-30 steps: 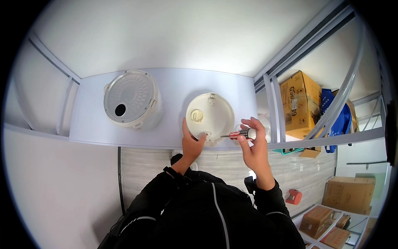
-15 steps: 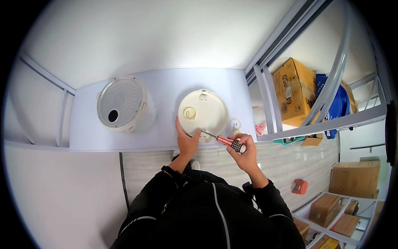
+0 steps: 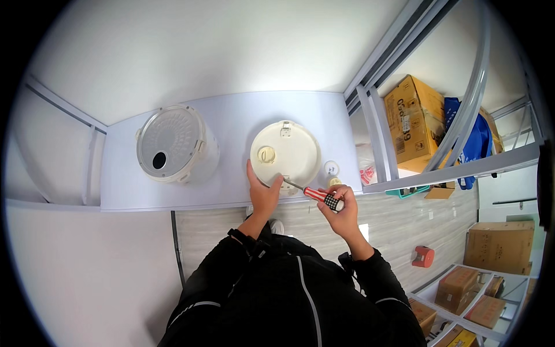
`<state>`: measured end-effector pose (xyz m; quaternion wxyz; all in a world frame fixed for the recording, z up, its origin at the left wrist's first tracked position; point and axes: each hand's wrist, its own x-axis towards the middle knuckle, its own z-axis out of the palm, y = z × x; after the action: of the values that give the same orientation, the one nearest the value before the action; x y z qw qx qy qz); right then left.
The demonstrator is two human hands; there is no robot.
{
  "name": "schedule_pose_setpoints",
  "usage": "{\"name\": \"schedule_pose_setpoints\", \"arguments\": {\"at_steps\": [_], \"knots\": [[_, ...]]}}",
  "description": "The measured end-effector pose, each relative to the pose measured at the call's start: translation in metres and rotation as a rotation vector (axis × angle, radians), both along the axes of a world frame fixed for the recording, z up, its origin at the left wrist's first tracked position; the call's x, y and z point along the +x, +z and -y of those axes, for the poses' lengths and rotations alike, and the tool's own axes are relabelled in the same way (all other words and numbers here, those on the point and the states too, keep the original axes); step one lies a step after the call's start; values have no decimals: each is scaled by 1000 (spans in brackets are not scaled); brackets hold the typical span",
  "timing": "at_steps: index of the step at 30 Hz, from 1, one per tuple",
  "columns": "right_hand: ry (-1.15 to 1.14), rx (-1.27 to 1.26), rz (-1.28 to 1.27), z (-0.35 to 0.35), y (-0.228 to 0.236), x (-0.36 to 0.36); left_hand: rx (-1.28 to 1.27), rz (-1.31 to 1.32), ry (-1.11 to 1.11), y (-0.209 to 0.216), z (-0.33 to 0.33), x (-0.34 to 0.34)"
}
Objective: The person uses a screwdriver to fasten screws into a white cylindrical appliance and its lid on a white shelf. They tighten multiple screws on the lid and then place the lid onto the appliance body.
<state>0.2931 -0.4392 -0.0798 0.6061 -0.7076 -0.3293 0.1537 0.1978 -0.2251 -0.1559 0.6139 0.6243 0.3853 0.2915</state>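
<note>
A round cream-white lid [image 3: 295,151] lies on the white table near its front edge, its shallow inner side up. It has a round fitting [image 3: 266,155] at the left and a metal latch [image 3: 285,130] at the far rim. My left hand [image 3: 263,198] grips the near left rim, thumb on the inner face, index finger along the edge; the other fingers are hidden. My right hand [image 3: 342,215] is closed around the patterned handle of a screwdriver [image 3: 321,196]. Its shaft slants left to a second latch [image 3: 286,184] at the near rim, beside my left thumb; the tip's exact contact is hidden.
A white bucket [image 3: 199,153] with a clear lid stands at the left of the table [image 3: 231,115]. Small round white parts [image 3: 331,168] lie right of the cream lid. Beyond the frame at right are cardboard boxes [image 3: 413,121]; a red stool [image 3: 423,257] stands on the floor.
The whole view has shifted slightly. Both hands keep their places at the lid, and the screwdriver stays at the near latch with hardly any visible movement.
</note>
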Motion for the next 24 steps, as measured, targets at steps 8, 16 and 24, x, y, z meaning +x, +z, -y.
{"name": "schedule_pose_setpoints", "arguments": {"at_steps": [8, 16, 24], "knots": [[-37, 33, 4, 0, -2, -1, 22, -6, -4, 0, 0, 0], [0, 7, 36, 0, 0, 4, -11, 40, -13, 3, 0, 0], [42, 4, 76, -3, 10, 7, -35, 33, -21, 8, 0, 0]]}}
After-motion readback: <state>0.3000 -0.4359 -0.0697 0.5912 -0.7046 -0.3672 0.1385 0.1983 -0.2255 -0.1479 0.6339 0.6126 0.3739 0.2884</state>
